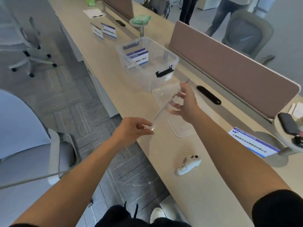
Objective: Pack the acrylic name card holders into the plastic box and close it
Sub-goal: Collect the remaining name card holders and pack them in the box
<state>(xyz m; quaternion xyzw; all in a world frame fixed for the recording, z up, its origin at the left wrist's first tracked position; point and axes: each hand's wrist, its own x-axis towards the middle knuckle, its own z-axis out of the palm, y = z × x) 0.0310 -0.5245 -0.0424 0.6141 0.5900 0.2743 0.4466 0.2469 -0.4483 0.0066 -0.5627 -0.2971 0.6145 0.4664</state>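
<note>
Long beige desk (pixel 188 185), grey carpet (pixel 68 95), office chairs (pixel 31 46).

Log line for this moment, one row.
hands: left hand and right hand hold clear holder | box: open | lid: on desk

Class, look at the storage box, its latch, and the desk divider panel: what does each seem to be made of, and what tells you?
Storage box: clear glossy plastic; the cards inside show through its walls.
Latch: opaque black plastic, probably, with a matte look.
Divider panel: seemingly brownish fabric covering; flat and without glare, though the weave is too blurred to confirm.

Both arms outstretched, left hand (pixel 132 128) and right hand (pixel 185 104) pinching.
</note>
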